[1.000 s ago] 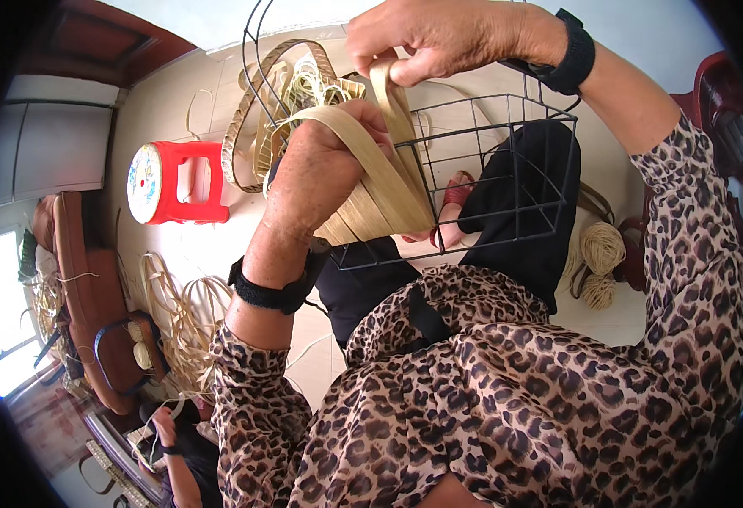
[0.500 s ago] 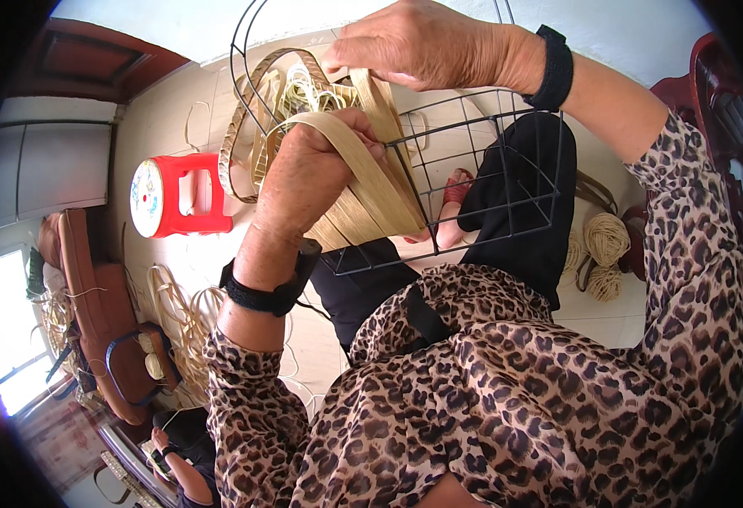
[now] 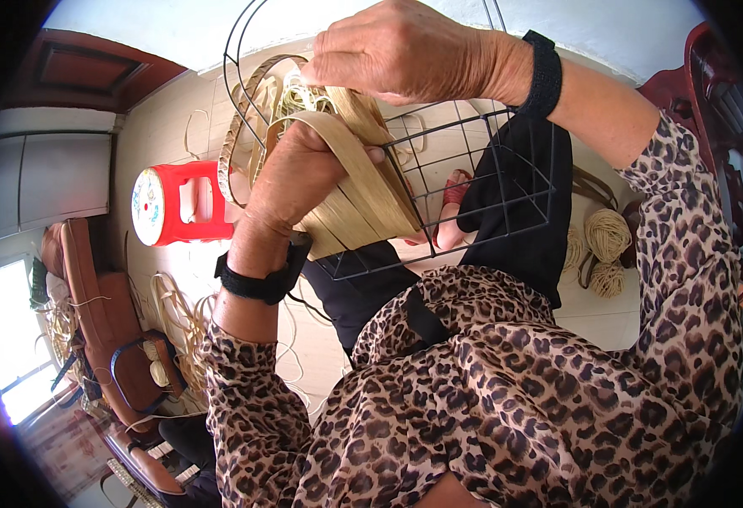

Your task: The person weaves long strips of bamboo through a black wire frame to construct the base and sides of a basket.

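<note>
A black wire basket frame (image 3: 551, 191) rests tilted across my lap. Pale tan flat strips (image 3: 359, 212) cover its left side in close, overlapping bands. My left hand (image 3: 297, 173) is closed at that side, with one strip looping over its knuckles and the thumb pressed against the bands. At the far top of the frame, my right hand (image 3: 405, 55) has its fingers bent together over a strip that runs down from under it. The right fingertips are partly hidden. A braided brown handle (image 3: 229, 140) and a tangle of thin pale strands (image 3: 295, 95) lie just beyond my left hand.
A red stool (image 3: 173, 203) lies on its side at left, near loose tan strips (image 3: 177, 313) on the floor. Balls of cream cord (image 3: 607, 237) sit right of my leg. A dark red chair (image 3: 718, 102) stands at right. Another person's arm shows at lower left.
My right hand has shifted slightly left. My left hand and the covered side have moved a little down and left. At lower left, the other person's hand has moved lower.
</note>
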Tool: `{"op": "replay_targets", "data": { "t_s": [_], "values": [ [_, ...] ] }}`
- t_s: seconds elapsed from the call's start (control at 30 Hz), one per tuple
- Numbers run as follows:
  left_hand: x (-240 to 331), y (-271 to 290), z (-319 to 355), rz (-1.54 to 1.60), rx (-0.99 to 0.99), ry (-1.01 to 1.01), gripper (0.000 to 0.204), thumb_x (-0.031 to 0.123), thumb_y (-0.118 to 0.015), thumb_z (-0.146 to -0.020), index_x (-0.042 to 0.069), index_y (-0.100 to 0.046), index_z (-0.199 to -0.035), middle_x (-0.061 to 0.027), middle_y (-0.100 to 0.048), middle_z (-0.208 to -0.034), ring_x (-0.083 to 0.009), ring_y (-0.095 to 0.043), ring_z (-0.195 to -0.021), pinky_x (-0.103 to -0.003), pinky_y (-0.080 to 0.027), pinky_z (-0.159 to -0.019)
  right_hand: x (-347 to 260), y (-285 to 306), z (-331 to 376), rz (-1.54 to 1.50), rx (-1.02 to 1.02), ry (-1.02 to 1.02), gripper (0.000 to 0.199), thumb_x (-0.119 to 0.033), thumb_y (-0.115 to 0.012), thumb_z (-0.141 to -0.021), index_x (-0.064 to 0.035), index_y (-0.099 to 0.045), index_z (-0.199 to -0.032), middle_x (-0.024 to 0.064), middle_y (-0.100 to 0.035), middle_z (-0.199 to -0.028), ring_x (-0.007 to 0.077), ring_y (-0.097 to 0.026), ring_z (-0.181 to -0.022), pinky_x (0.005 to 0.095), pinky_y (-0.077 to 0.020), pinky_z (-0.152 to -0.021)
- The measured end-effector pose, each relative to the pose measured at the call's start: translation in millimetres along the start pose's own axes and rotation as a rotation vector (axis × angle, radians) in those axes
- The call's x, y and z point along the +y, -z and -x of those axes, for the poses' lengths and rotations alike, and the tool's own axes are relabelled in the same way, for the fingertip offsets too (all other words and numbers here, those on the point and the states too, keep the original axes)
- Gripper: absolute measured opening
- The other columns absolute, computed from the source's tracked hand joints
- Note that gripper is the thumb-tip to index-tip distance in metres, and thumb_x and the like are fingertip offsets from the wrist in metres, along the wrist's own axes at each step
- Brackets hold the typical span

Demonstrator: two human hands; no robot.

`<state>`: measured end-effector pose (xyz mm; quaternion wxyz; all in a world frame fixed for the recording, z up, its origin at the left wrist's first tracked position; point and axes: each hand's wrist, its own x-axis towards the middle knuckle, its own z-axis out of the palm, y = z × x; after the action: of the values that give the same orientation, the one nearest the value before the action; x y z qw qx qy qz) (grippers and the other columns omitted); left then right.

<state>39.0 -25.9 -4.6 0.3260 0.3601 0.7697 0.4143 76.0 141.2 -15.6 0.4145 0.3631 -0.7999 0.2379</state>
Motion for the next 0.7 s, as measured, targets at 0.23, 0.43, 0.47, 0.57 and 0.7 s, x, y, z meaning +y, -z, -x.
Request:
{"op": "replay_targets", "data": {
  "t_s": [0.23,0.43,0.47,0.57,0.7],
  "values": [
    [-6.0,-9.8,-2.1,0.085,0.092,0.014,0.011,0.006,-0.067,-0.076,0.002,-0.068,-0.086,-0.0025,-0.066,-0.072,-0.0082,-0.058,-0.066,-0.026,-0.048,-0.062,6.7,-3.4,6.6,0.085,-0.19,-0.17,0.007,-0.005,-0.055,-0.071,-0.0049,-0.049,-0.067,0.0056,-0.048,-0.06,0.0159,-0.053,-0.051,0.0277,-0.0447,-0.04],
    [-9.7,-11.1,-1.8,0.056,0.058,0.027,0.01,0.009,-0.068,-0.075,0.002,-0.068,-0.083,-0.0031,-0.066,-0.07,-0.0085,-0.059,-0.064,-0.026,-0.047,-0.059,39.6,-1.2,10.8,-0.157,-0.785,-0.601,0.005,-0.007,-0.06,-0.071,-0.0073,-0.064,-0.071,0.0072,-0.058,-0.059,0.0146,-0.053,-0.055,0.0317,-0.0412,-0.053],
    [-9.4,-12.9,-2.6,0.0,0.047,-0.008,0.01,0.009,-0.068,-0.075,0.002,-0.068,-0.083,-0.0034,-0.066,-0.07,-0.0085,-0.059,-0.064,-0.026,-0.047,-0.058,49.4,-8.5,22.0,-0.261,-0.868,-0.657,0.009,-0.006,-0.058,-0.072,-0.0071,-0.066,-0.076,0.0073,-0.058,-0.06,0.0144,-0.054,-0.055,0.0319,-0.0418,-0.054],
    [-10.4,-14.8,-3.4,0.06,0.044,0.029,0.01,0.009,-0.068,-0.075,0.003,-0.068,-0.082,-0.0044,-0.066,-0.069,-0.0091,-0.059,-0.062,-0.025,-0.047,-0.056,43.2,-13.5,30.7,-0.51,-0.967,-1.07,0.016,-0.001,-0.05,-0.074,-0.0041,-0.064,-0.08,0.0052,-0.06,-0.062,0.0126,-0.052,-0.05,0.0266,-0.0424,-0.044],
    [-2.6,-18.6,-4.2,0.037,0.039,0.048,0.01,0.007,-0.065,-0.074,0.001,-0.068,-0.082,-0.0079,-0.066,-0.068,-0.011,-0.059,-0.06,-0.026,-0.048,-0.058,47.7,-3.8,28.1,-0.16,-0.958,-0.836,0.016,-0.004,-0.047,-0.079,-0.0021,-0.063,-0.081,0.0057,-0.057,-0.059,0.0125,-0.052,-0.045,0.0258,-0.043,-0.044]
  ]
}}
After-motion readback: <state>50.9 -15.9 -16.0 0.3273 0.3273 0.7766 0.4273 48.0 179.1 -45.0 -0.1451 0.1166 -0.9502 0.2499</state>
